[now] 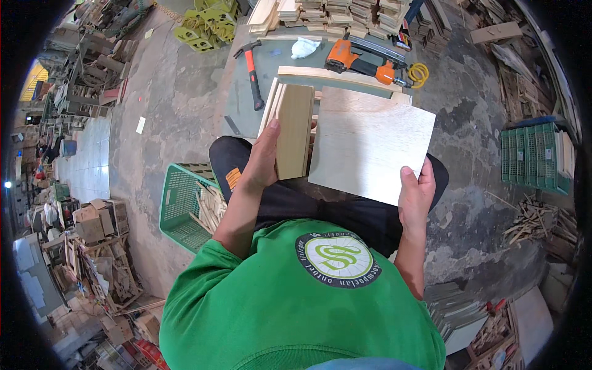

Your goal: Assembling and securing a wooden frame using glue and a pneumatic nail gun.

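Note:
My left hand (263, 155) is closed on a narrow wooden board (295, 132), thumb on its near face and fingers behind it. My right hand (417, 192) pinches the lower right corner of a thin, pale plywood panel (370, 145), which is roughly square and tilted. The two pieces are side by side above my lap, a slim gap between them. Beyond them, partly hidden, light wooden strips (333, 76) lie on the grey-green worktable (239, 92). What these strips form cannot be made out fully.
On the table are a hammer (253, 79), an orange nail gun (364, 61) with a yellow coiled hose (418, 75), and a white crumpled bag (305, 48). Stacked wood (339, 15) stands behind. A green crate (179, 213) of wood sticks sits at my left.

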Demonstrator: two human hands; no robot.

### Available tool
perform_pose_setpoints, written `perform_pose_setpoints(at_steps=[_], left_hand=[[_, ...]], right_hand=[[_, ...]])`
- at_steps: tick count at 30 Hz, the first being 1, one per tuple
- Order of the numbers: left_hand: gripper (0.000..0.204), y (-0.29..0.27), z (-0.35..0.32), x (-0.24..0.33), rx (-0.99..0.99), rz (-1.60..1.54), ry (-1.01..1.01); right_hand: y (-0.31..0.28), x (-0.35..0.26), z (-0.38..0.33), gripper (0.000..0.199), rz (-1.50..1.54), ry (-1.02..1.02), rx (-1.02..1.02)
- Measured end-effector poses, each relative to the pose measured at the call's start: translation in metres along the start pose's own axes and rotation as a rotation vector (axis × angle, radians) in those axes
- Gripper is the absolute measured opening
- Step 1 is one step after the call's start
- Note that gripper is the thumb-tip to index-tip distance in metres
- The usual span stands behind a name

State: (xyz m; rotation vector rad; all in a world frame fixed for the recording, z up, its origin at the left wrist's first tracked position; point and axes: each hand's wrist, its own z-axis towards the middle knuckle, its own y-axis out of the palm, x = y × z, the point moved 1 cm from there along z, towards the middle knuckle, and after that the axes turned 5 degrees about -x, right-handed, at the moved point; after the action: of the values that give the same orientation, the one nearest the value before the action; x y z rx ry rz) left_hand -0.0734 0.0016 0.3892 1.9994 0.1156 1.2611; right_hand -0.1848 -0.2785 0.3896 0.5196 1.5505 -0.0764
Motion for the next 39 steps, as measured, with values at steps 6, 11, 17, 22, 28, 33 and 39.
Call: perform_pose_setpoints(at_steps=[6,11,17,22,28,33,39], left_hand=[[0.058,-0.002,-0.003,-0.007,0.066,0.041,-0.023],[0.057,-0.002,-0.005,-0.011,0.074,0.030,-0.033],[0.059,0.006,-0.005,-0.011,0.034,0.028,-0.020],[0.059,0.011,-0.004,-0.015,0.002,0.121,0.021],[0.059,-0.009,-0.029,-0.014,0.064,0.150,0.065],[0.062,-0.083,-0.088,0.000,0.441,0.133,0.048],[0.065,-0.124,-0.162,0.057,0.611,-0.042,0.248]], right_hand=[[0.000,0.000,-0.005,0.033,-0.017,-0.003,-0.038],[0.001,0.001,-0.007,0.031,-0.070,-0.017,-0.029],[0.001,0.002,-0.009,0.030,-0.082,-0.021,-0.040],[0.010,-0.004,-0.015,0.031,-0.180,-0.044,-0.028],[0.033,0.017,-0.033,0.034,-0.061,0.052,-0.132],[0.044,0.038,-0.040,0.048,-0.096,0.305,-0.464],[0.029,0.067,0.051,0.031,-0.676,0.103,-0.290]])
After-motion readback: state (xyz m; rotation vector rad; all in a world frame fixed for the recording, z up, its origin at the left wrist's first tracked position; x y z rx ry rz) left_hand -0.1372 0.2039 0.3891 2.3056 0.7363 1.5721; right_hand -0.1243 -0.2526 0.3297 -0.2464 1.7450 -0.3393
